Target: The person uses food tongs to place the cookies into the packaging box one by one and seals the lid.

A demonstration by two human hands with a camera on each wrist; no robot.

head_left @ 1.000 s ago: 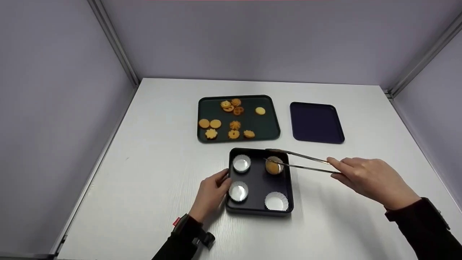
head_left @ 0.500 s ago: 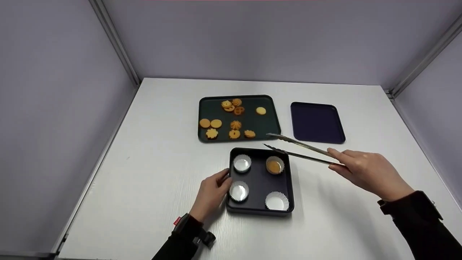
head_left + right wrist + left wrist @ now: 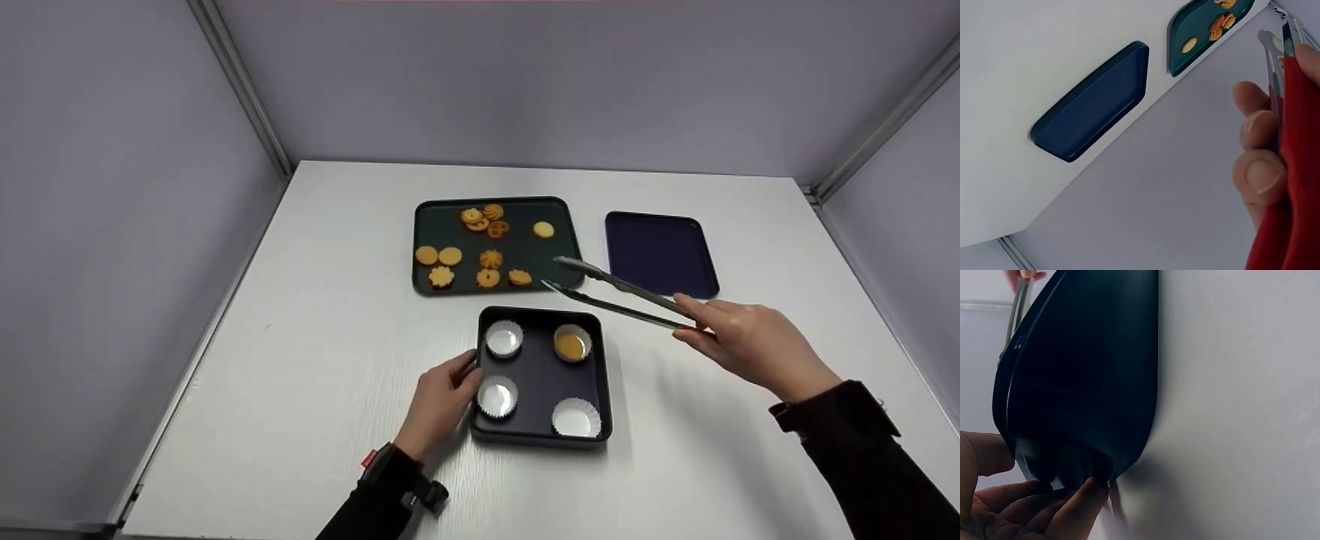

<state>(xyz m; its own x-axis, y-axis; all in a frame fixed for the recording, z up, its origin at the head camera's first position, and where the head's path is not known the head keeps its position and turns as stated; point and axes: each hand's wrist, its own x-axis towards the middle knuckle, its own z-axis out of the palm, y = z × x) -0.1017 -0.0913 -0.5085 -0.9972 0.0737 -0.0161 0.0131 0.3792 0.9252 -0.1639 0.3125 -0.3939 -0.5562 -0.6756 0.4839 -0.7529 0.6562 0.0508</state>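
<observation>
My left hand (image 3: 437,405) grips the left wall of a dark square baking tin (image 3: 534,386); in the left wrist view its fingers lie against the outer wall (image 3: 1078,382). Inside the tin stand fluted foil cups: one at back left (image 3: 504,341), one at front left (image 3: 497,397), one at front right (image 3: 576,420). The back-right cup holds a golden cookie (image 3: 572,346). My right hand (image 3: 750,345) holds metal tongs (image 3: 622,285), with red grips (image 3: 1303,140) in the right wrist view. The tong tips are spread apart with nothing between them, over the front right of the green tray.
Behind the tin lies a dark green tray (image 3: 536,259) bearing several cookies, among them round ones (image 3: 450,256), a flower-shaped one (image 3: 441,277) and a pretzel-shaped one (image 3: 498,229). To its right is a navy tray (image 3: 660,255). Grey panels (image 3: 525,90) enclose the white table (image 3: 337,300).
The tongs have opened, leaving the cookie in the back-right cup, and risen away from the tin toward the green tray. My left hand and the tin have stayed put.
</observation>
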